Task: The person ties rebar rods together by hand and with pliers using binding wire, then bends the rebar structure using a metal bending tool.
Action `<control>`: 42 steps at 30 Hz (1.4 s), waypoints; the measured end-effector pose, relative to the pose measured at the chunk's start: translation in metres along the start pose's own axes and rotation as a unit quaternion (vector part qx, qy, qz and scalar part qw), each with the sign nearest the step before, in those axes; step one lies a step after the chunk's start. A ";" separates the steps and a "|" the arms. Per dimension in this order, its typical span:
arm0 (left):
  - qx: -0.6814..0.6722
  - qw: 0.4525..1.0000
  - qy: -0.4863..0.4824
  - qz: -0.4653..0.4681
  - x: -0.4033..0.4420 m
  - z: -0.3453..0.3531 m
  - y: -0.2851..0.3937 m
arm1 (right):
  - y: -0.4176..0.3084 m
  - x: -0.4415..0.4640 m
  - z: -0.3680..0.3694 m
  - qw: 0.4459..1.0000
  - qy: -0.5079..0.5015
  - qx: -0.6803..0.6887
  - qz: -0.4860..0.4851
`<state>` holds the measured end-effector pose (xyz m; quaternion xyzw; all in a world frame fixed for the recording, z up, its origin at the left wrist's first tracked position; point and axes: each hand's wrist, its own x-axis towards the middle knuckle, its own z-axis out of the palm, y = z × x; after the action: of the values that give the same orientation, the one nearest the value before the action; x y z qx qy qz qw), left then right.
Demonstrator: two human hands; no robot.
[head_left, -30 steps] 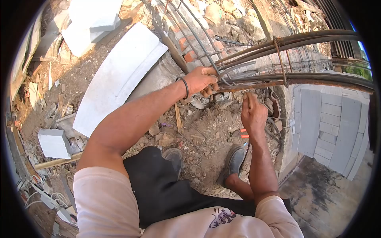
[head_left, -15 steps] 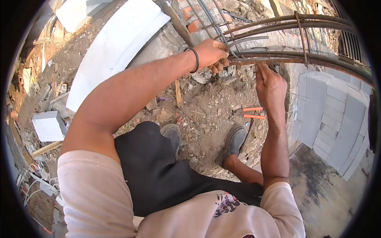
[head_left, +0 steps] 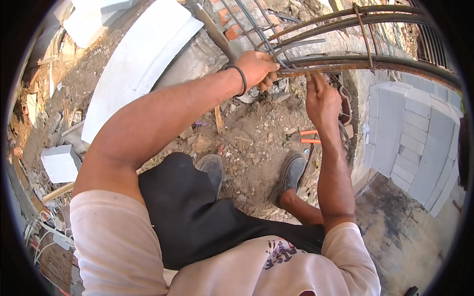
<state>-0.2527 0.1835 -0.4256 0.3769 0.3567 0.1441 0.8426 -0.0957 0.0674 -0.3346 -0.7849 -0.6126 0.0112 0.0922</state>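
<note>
My left hand (head_left: 256,70), with a black band on its wrist, is closed around rebar (head_left: 291,74) where the long rusty bars meet the upright ones. My right hand (head_left: 324,102) is just to the right, its fingers pressed together and raised to the underside of the lowest bar. Whatever is between those fingertips is too small to make out. A bent bar end (head_left: 308,43) sticks out above the joint. On the dirt below lie pliers (head_left: 309,136) with orange handles.
A stirrup (head_left: 364,37) links the long bars on the right. Grey blocks (head_left: 390,128) are stacked beyond my right arm. A white curved slab (head_left: 140,61) and a white block (head_left: 60,164) lie on the left. Rubble covers the ground around my shoes (head_left: 291,172).
My right hand has moved left along the underside of the bar, closer to my left hand. My left hand keeps its hold at the joint. The view has shifted slightly.
</note>
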 end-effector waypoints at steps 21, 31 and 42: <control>0.417 0.834 0.170 0.319 -0.012 0.015 -0.015 | -0.006 0.000 0.032 0.981 -0.028 0.170 0.089; 0.461 0.849 0.100 0.239 -0.017 0.029 -0.018 | -0.022 -0.027 0.051 0.958 0.101 0.249 0.102; 0.442 0.886 0.035 0.135 -0.023 0.033 0.001 | -0.035 -0.054 0.082 0.957 0.009 0.273 0.100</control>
<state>-0.2454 0.1547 -0.3987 0.7494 0.3583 0.0970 0.5483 -0.1538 0.0342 -0.4148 -0.7868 -0.5039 0.1800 0.3075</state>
